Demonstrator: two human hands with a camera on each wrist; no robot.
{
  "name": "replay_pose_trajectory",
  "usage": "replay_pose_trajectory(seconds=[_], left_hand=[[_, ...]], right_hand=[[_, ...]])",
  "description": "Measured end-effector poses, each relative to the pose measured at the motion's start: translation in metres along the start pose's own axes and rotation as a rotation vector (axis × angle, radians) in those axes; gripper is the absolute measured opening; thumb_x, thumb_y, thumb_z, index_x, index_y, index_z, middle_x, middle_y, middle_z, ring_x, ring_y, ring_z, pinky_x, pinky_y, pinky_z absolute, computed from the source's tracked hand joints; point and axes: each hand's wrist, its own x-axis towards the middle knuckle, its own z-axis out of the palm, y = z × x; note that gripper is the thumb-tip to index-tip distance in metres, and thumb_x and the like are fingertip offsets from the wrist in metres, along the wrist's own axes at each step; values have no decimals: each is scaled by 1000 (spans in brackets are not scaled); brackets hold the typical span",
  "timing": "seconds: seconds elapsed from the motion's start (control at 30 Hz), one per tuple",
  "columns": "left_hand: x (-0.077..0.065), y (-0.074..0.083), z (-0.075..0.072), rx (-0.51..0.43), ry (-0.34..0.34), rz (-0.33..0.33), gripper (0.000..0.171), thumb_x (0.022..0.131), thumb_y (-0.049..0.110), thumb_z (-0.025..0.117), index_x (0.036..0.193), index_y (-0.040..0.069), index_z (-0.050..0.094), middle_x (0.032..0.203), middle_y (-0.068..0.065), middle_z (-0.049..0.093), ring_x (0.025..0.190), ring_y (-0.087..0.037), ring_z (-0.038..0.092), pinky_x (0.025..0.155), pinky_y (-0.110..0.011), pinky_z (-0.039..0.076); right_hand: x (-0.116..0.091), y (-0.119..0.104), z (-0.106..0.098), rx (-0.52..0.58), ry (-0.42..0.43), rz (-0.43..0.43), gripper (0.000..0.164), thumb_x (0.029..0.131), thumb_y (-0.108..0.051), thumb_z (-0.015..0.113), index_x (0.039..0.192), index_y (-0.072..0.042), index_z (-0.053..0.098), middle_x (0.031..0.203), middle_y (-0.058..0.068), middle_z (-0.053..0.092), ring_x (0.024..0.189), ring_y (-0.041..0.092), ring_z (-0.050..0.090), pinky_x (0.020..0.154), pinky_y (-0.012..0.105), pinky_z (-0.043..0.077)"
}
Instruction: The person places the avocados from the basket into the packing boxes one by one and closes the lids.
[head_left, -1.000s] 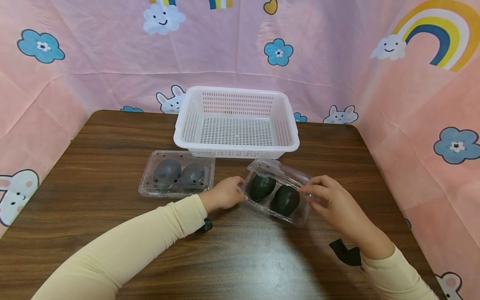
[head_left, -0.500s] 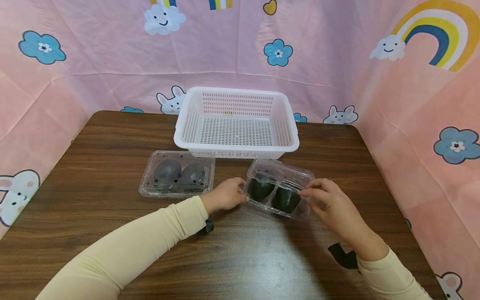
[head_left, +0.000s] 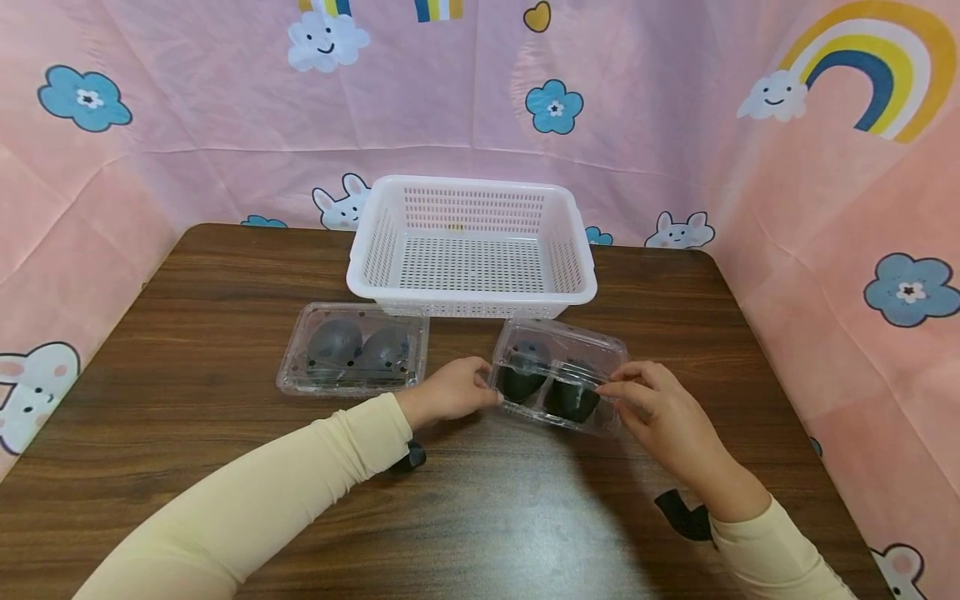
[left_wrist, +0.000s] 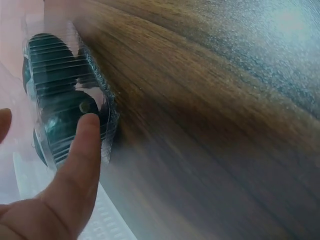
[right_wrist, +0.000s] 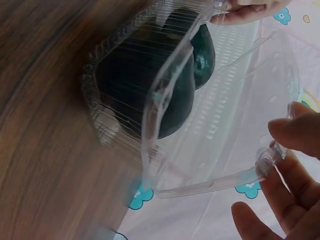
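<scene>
Two dark green avocados (head_left: 572,400) lie in a clear plastic clamshell box (head_left: 609,423) at the middle right of the table. Its lid (head_left: 585,340) stands partly raised over them, tilted, as the right wrist view shows. My right hand (head_left: 671,421) pinches the lid's front corner tab (right_wrist: 270,159) between thumb and fingers. At the box's left end my left hand (head_left: 457,388) holds the corner, with one finger (left_wrist: 82,155) against the ribbed side wall. A second clamshell box (head_left: 352,312), lid down, also with two avocados (head_left: 335,340), sits to the left.
A white perforated plastic basket (head_left: 472,296) stands behind both boxes, near the table's back edge. The wooden table (head_left: 465,533) is enclosed by a pink patterned cloth (head_left: 225,100) at the back and sides.
The lid has come forward and down over the avocados, led by my right hand, and now covers more of them. My left hand stays at the box's left end.
</scene>
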Motion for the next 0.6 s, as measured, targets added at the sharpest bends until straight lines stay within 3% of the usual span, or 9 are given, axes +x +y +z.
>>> replay_pose_trajectory(seconds=[0.13,0.33,0.6], left_hand=[[0,-3,-1,-96,-35,-1,59,92,17,64,140,-7,40,105,-14,66,90,-28,65,81,-39,52],[-4,-3,-5,-146,-50,3,63,90,18,66,139,-9,40,97,-14,66,90,-30,64,79,-36,53],[-9,-7,-13,-223,-108,-4,67,91,26,64,143,-7,37,115,-15,63,106,-30,63,91,-42,51]], right_hand=[[-2,2,3,-6,5,-5,39,66,15,79,95,-10,75,103,7,61,95,24,58,67,38,50],[-6,3,7,-3,11,1,40,67,16,78,97,-11,75,105,7,61,95,24,57,66,38,50],[-12,5,16,-16,48,-9,39,67,14,78,96,-12,76,105,8,61,93,23,56,63,34,48]])
